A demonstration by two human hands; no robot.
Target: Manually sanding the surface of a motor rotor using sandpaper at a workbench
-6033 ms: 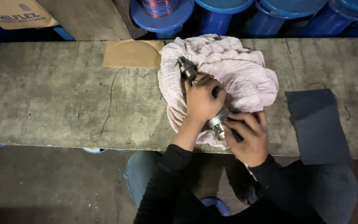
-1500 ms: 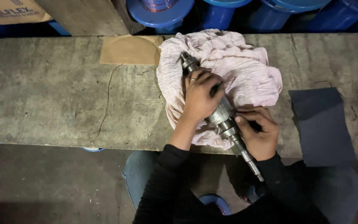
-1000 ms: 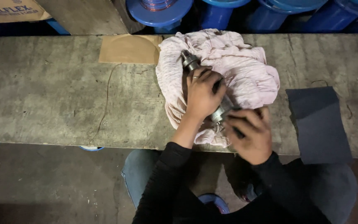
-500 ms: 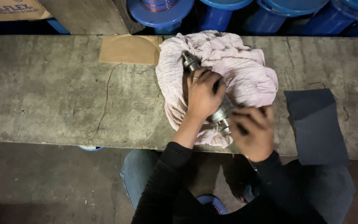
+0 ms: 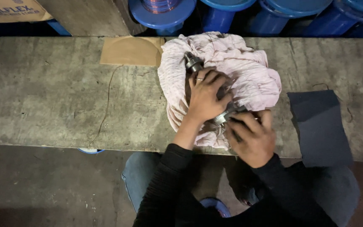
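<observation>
Metal shaft [image 5: 193, 63] lies diagonally on a crumpled pink cloth [image 5: 248, 75] atop the concrete bench [image 5: 55, 96]. Left hand [image 5: 204, 96] presses over its middle, fingers curled around it; right hand [image 5: 251, 136] grips the near end closed. Dark abrasive sheet [image 5: 318, 126] lies just beside, cardboard piece [image 5: 131, 50] behind.

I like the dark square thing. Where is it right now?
In the head view, the dark sheet lies flat on the right side of the bench, just right of the pink cloth and the right hand.
</observation>
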